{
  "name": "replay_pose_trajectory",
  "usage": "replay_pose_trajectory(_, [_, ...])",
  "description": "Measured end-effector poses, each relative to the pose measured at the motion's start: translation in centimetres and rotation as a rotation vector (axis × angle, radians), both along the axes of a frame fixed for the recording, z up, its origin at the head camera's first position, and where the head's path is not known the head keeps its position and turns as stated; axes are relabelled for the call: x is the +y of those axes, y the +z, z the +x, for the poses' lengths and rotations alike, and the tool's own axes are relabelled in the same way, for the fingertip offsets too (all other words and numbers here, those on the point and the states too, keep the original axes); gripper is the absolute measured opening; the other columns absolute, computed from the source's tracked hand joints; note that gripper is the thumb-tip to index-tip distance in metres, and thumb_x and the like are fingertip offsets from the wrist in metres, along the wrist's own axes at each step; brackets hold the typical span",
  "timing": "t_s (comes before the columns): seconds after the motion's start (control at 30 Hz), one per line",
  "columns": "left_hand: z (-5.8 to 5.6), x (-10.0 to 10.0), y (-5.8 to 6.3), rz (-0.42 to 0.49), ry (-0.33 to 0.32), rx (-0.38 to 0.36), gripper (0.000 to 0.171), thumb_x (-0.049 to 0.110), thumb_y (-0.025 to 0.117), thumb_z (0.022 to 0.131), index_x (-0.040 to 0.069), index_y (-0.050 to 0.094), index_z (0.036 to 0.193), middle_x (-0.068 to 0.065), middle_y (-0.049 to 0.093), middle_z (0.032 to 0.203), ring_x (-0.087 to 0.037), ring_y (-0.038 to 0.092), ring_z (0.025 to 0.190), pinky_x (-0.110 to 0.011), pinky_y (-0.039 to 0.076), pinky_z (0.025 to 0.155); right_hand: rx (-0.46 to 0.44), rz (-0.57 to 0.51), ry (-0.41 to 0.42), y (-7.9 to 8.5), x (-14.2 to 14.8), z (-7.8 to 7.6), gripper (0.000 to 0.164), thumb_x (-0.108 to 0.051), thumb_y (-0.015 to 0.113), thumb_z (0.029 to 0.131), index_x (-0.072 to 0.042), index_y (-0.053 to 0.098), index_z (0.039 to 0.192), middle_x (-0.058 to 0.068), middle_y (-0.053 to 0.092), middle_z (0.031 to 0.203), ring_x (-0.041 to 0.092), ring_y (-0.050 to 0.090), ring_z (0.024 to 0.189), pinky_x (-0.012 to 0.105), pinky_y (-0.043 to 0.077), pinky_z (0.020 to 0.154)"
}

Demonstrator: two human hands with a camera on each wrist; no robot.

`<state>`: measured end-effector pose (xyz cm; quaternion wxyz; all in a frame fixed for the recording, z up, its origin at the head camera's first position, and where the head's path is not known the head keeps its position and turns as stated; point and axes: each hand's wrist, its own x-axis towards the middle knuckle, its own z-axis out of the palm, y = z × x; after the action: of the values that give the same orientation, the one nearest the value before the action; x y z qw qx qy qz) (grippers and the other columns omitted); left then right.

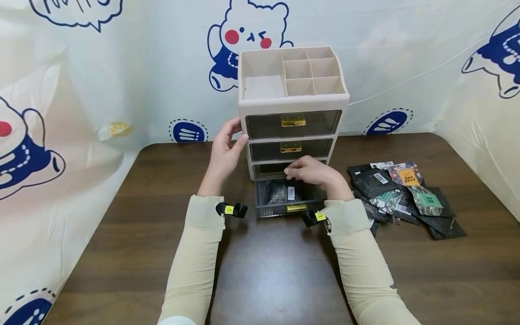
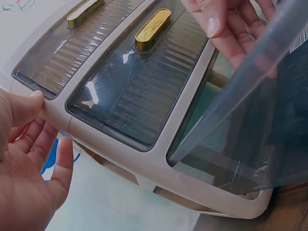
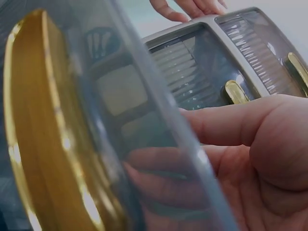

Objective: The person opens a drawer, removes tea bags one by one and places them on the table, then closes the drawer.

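A cream desktop drawer organizer (image 1: 293, 103) stands on the table with its lowest drawer (image 1: 270, 211) pulled out. Inside that see-through drawer lies a black packet (image 1: 277, 193) with a white barcode label. My left hand (image 1: 224, 153) rests against the organizer's left side, its thumb on the front frame. Over the pulled-out drawer is my right hand (image 1: 314, 174), fingers loosely bent and reaching down behind the front wall. No object shows in it in the right wrist view, where the drawer's gold handle (image 3: 48, 125) fills the left.
A heap of mostly black packets (image 1: 379, 180), some with colourful labels, lies on the brown table (image 1: 122, 234) to the right. Two upper drawers (image 1: 294, 124) with gold handles are closed. The top has divided compartments (image 1: 298, 70). A printed curtain (image 1: 170, 67) hangs behind.
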<state>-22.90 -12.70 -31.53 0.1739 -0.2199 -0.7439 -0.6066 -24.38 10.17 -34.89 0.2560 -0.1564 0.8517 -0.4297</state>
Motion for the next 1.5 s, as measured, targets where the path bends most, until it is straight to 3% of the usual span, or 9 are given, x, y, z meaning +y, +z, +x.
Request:
replay_pose_trajectory(0.3, [-0.1,0.2,0.0,0.005,0.016,-0.022,0.036,-0.002,0.05,0.092,-0.008,0.044,0.127,-0.022,0.05,0.121,-0.017,0.045,0.112,-0.04,0.047,0.086,0.076,0.003,0.017,0.5,-0.2,0.1,0.032,-0.015,0.048,0.096,0.007,0.057,0.117,0.021,0.06,0.114,0.029,0.047,0.112,0.049,0.035,0.098])
replay_pose_trajectory(0.43, [-0.1,0.3,0.0,0.006,0.02,-0.027,0.036,-0.002,0.05,0.092,-0.008,0.044,0.127,-0.022,0.049,0.122,-0.017,0.045,0.113,-0.041,0.046,0.088,0.112,-0.019,0.016,0.9,-0.4,0.4,0.03,-0.013,0.049,0.095,0.007,0.058,0.115,0.019,0.064,0.106,0.027,0.051,0.104,0.047,0.04,0.093])
replay_pose_trajectory(0.53, [0.0,0.3,0.0,0.002,0.025,-0.031,0.036,-0.002,0.049,0.092,-0.008,0.044,0.127,-0.022,0.049,0.122,-0.017,0.045,0.113,-0.041,0.046,0.089,0.08,-0.034,0.009,0.9,-0.5,0.4,0.029,-0.013,0.05,0.095,0.005,0.059,0.115,0.017,0.064,0.105,0.026,0.051,0.098,0.045,0.044,0.088])
replay_pose_trajectory(0.87, [-0.2,0.2,0.0,0.021,0.011,-0.042,0.036,-0.002,0.05,0.092,-0.008,0.043,0.127,-0.022,0.049,0.122,-0.017,0.045,0.113,-0.039,0.045,0.089,-0.052,-0.105,0.031,1.0,-0.5,0.4,0.024,-0.013,0.049,0.096,0.001,0.063,0.11,0.015,0.06,0.116,0.022,0.051,0.107,0.049,0.044,0.089])
replay_pose_trajectory(1.07, [-0.2,0.2,-0.1,0.022,0.01,-0.034,0.036,-0.002,0.05,0.092,-0.008,0.043,0.127,-0.022,0.049,0.122,-0.018,0.045,0.113,-0.039,0.045,0.09,-0.026,-0.06,0.097,0.8,-1.1,0.5,0.021,-0.011,0.052,0.094,-0.003,0.065,0.107,0.011,0.06,0.114,0.022,0.05,0.102,0.053,0.046,0.084])
replay_pose_trajectory(1.2, [-0.1,0.2,-0.1,0.025,0.013,-0.035,0.036,-0.002,0.05,0.092,-0.008,0.043,0.127,-0.022,0.049,0.122,-0.018,0.045,0.113,-0.039,0.044,0.092,0.001,-0.021,0.112,0.7,-1.4,0.5,0.018,-0.006,0.052,0.092,-0.004,0.067,0.104,0.01,0.061,0.111,0.021,0.049,0.1,0.049,0.047,0.08])
replay_pose_trajectory(1.37, [-0.2,0.2,-0.1,0.024,0.009,-0.032,0.037,-0.002,0.05,0.092,-0.008,0.043,0.128,-0.022,0.049,0.122,-0.018,0.045,0.113,-0.039,0.044,0.091,0.053,-0.009,0.08,0.8,-1.2,0.4,0.018,-0.003,0.053,0.091,-0.005,0.068,0.101,0.009,0.062,0.106,0.019,0.049,0.088,0.036,0.047,0.068])
replay_pose_trajectory(1.5, [-0.3,0.2,-0.1,0.027,0.004,-0.032,0.037,-0.002,0.05,0.092,-0.008,0.043,0.128,-0.022,0.049,0.121,-0.017,0.045,0.113,-0.038,0.045,0.089,0.066,-0.025,-0.004,1.2,-0.6,0.4,0.017,-0.003,0.054,0.091,-0.005,0.069,0.1,0.01,0.063,0.103,0.02,0.05,0.082,0.034,0.046,0.066])
